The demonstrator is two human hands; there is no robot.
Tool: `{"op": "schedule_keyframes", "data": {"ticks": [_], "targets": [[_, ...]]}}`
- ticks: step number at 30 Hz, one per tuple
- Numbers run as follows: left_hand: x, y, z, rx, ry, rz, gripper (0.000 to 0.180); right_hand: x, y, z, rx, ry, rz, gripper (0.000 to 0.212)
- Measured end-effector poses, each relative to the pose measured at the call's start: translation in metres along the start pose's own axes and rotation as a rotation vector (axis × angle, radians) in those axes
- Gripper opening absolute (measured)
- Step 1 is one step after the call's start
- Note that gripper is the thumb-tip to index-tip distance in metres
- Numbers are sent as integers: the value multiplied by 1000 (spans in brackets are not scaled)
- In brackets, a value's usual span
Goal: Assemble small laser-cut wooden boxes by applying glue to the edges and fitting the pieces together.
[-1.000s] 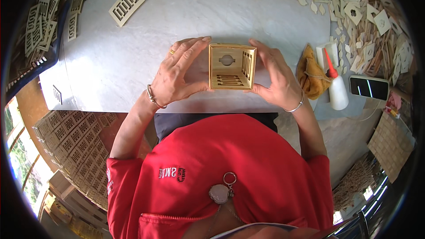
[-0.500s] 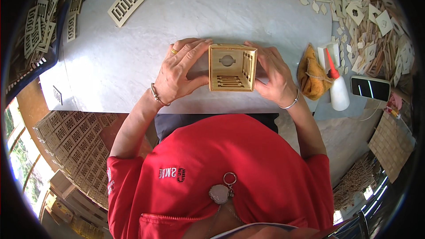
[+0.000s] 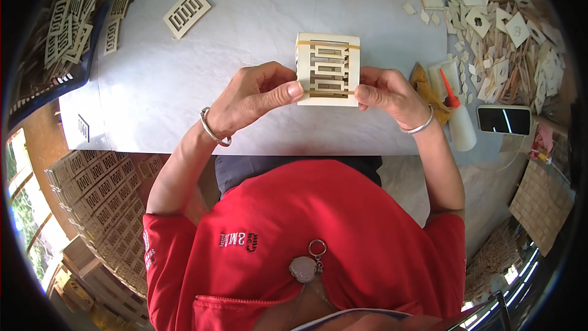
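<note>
Both my hands hold a small pale wooden box (image 3: 331, 67) above the grey table. Its slotted lattice side faces up, and tan bands (image 3: 329, 43) run across it near both ends. My left hand (image 3: 260, 95) grips the left side, thumb on the near left corner. On the other side, the thumb of my right hand (image 3: 392, 95) presses the near right corner. The fingers behind the box are partly hidden. Its inside shows only through the slots.
A loose slotted panel (image 3: 187, 12) lies at the far left. More panels fill a dark tray (image 3: 37, 101). To the right are a yellow cloth (image 3: 422, 89), a white glue bottle (image 3: 462, 129) with red nozzle, a phone (image 3: 504, 120) and a heap of wooden pieces (image 3: 502, 55).
The box has been tipped: its open end faced up before, and now a lattice side does. My hands have shifted their grip, with the thumbs now at its near corners.
</note>
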State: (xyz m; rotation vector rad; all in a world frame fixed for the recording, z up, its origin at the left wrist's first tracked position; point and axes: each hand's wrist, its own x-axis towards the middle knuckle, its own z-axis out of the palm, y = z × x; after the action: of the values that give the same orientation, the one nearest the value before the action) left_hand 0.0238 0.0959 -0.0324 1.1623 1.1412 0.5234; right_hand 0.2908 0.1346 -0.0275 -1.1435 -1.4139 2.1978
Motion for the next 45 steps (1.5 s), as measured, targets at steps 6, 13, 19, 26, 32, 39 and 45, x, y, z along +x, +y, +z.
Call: {"op": "schedule_keyframes", "data": {"ticks": [6,13,19,26,32,39,45], "targets": [[-11,-1,6,-141,-12,-41,69,-4,2,5,-40,5,66,52],[-31,-2,0,-134,-29,-22,64,-13,-2,19,-3,-8,47,47],[-61,1,-14,58,331,206,54,-12,-12,44,-135,-66,-40,44],[-135,17,-42,456,447,439,21,25,-41,119,-608,-38,-412,59],[-282,-65,-80,724,1144,265,13,39,-42,150,-777,-57,-630,56],[-376,-240,-102,714,1807,-249,19,29,-4,85,-728,58,-276,39],[-362,-313,-116,754,1801,-338,21,15,8,61,-748,170,-123,37]]}}
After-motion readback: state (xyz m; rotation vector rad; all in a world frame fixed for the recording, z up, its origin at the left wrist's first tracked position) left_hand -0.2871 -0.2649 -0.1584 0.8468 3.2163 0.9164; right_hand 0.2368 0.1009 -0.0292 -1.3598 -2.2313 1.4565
